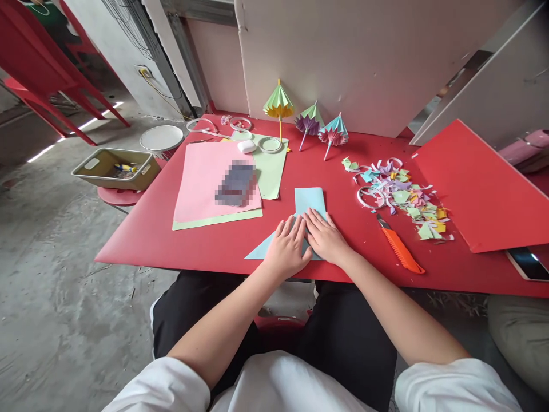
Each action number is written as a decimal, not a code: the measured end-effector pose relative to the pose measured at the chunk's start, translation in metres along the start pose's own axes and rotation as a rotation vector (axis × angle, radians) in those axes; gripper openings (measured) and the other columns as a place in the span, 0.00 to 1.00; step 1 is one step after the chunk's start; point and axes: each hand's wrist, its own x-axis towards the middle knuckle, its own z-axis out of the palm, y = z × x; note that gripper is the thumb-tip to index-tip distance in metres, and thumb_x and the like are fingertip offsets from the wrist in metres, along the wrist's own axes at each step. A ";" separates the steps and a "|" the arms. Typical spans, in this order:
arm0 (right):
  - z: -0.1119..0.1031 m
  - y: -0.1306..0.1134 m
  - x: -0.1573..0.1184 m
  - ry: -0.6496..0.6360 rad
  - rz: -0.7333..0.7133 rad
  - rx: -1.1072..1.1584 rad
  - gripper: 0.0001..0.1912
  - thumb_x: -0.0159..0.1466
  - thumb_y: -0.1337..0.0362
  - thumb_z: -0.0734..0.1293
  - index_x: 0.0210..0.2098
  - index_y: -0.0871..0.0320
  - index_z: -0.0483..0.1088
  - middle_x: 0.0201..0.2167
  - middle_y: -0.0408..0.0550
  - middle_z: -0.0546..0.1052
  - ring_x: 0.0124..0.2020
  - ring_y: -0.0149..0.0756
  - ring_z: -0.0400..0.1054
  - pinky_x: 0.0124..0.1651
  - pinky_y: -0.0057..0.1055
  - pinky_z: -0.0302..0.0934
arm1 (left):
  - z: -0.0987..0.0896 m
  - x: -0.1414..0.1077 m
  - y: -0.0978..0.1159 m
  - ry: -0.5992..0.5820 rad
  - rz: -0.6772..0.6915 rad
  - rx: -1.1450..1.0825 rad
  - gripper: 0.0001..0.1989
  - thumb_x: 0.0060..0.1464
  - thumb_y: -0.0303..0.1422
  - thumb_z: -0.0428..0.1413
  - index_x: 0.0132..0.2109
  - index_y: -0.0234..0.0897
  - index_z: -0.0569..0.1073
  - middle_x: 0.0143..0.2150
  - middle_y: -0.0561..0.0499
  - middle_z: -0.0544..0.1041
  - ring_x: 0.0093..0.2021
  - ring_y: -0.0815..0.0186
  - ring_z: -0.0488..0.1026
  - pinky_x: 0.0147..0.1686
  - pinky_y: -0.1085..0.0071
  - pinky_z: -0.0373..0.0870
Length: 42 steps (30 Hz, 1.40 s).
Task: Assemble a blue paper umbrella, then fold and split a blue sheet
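Note:
A folded sheet of light blue paper (309,198) lies on the red table in front of me, with a pointed flap sticking out to the left. My left hand (286,247) rests flat on it, fingers stretched out. Beside it, my right hand (325,236) also presses flat on the paper, and the fingertips of the two hands nearly meet. Part of the paper is hidden under both hands. To the right lies an orange utility knife (401,249), its blade pointing away from me.
Pink paper (201,183) and green paper (271,174) lie left, under a blurred dark phone-like object (235,183). Small paper umbrellas (278,106) stand at the back. Paper scraps (401,191), tape rolls (371,197) and a red board (484,189) are right. A basket (115,169) sits beyond the left edge.

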 end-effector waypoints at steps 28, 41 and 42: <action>-0.009 0.025 -0.059 0.014 0.013 0.071 0.25 0.67 0.66 0.48 0.64 0.53 0.44 0.63 0.47 0.53 0.65 0.38 0.42 0.64 0.52 0.37 | 0.005 0.000 0.000 0.050 0.030 0.050 0.28 0.55 0.32 0.41 0.62 0.28 0.55 0.64 0.42 0.56 0.64 0.52 0.49 0.60 0.55 0.47; -0.019 0.027 -0.066 0.052 0.146 0.205 0.24 0.67 0.63 0.51 0.62 0.57 0.52 0.62 0.49 0.55 0.64 0.37 0.45 0.63 0.50 0.41 | 0.001 0.000 0.000 0.043 0.039 0.062 0.26 0.57 0.31 0.40 0.63 0.37 0.55 0.64 0.44 0.55 0.64 0.53 0.48 0.60 0.54 0.47; -0.022 0.030 -0.064 0.095 0.173 0.241 0.24 0.67 0.63 0.50 0.61 0.57 0.53 0.62 0.49 0.56 0.64 0.36 0.45 0.64 0.47 0.43 | 0.001 0.000 0.000 0.036 0.039 0.067 0.26 0.57 0.31 0.40 0.63 0.38 0.55 0.64 0.45 0.55 0.64 0.54 0.47 0.60 0.54 0.47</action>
